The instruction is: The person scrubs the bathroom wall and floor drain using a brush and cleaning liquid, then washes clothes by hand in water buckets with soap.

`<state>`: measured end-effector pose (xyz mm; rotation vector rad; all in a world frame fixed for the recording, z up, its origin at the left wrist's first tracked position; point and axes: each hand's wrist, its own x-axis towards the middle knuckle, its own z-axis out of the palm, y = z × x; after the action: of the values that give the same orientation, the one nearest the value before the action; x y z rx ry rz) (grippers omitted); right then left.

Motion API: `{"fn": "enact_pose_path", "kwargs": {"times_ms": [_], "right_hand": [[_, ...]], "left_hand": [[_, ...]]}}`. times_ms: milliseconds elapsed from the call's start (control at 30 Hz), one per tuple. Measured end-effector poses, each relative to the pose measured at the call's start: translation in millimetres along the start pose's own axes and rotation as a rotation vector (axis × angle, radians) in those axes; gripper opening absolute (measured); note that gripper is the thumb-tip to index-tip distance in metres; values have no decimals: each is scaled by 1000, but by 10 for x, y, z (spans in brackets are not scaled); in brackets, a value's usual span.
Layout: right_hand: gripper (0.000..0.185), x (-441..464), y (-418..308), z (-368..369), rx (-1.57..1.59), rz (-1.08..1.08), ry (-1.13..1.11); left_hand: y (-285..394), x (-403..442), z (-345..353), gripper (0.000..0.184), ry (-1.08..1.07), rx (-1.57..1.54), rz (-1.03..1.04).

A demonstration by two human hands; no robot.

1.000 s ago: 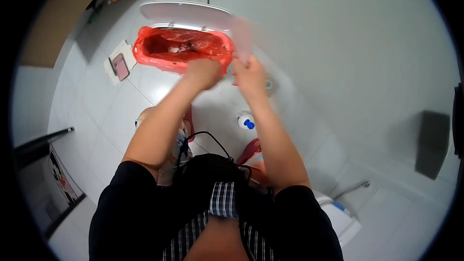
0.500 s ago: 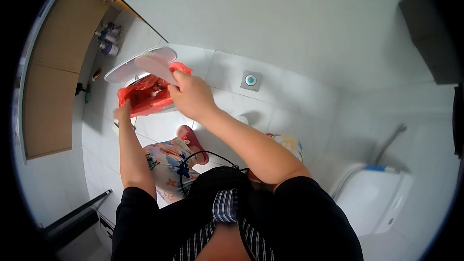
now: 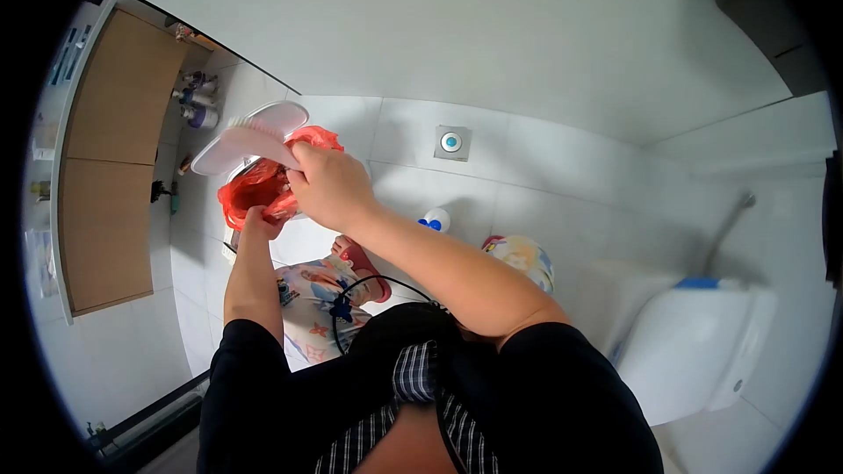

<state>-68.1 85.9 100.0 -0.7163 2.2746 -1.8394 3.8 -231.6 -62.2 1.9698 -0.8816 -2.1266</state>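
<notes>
A pale pink hairbrush [image 3: 263, 147] is gripped by its handle in my right hand [image 3: 334, 186], with its bristles facing upward in the view. It is held above an open bin whose white lid [image 3: 291, 114] stands raised behind the brush. Red plastic bag [image 3: 237, 199] lines the bin and bunches around its rim. My left hand [image 3: 265, 221] pinches the near edge of that bag. What lies inside the bag is mostly hidden by shadow and by my right hand.
A square floor drain [image 3: 451, 142] lies in the white tiles ahead. Close to my feet stands a white and blue bottle-like object [image 3: 434, 220]. At right is a white toilet [image 3: 694, 347]; at left, a wooden-fronted cabinet [image 3: 110, 228] with several bottles [image 3: 200, 101] beyond it.
My right hand and the hairbrush have moved slightly left and down, and the brush has turned so its bristles show. My left hand has shifted right along the bag's edge. The camera view has tilted.
</notes>
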Motion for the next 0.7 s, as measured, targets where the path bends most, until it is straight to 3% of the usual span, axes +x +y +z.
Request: {"fn": "enact_pose_path", "kwargs": {"times_ms": [67,233,300,333,367,433,500,567,700], "right_hand": [[15,4,-4,-18,5,-2,29],[15,25,-61,-11,18,5,56],[17,33,-61,7,19,16,1],[18,38,-22,16,-2,6,40],[19,52,-7,48,-13,-13,67],[21,99,39,72,66,26,28],[17,133,35,62,121,22,42],[16,109,-43,3,156,89,6],[17,110,0,9,182,129,-41]], "left_hand": [[134,406,-192,26,-10,-31,-57],[9,100,-34,28,-38,13,60],[74,342,-232,28,-325,46,62],[-38,79,-158,31,-339,53,138],[-127,-221,-18,35,-338,51,223],[24,446,-262,41,-350,-52,131],[-12,285,-178,51,-241,3,168],[-141,-145,-67,48,-180,47,306],[-186,-48,-115,49,-236,65,373]]}}
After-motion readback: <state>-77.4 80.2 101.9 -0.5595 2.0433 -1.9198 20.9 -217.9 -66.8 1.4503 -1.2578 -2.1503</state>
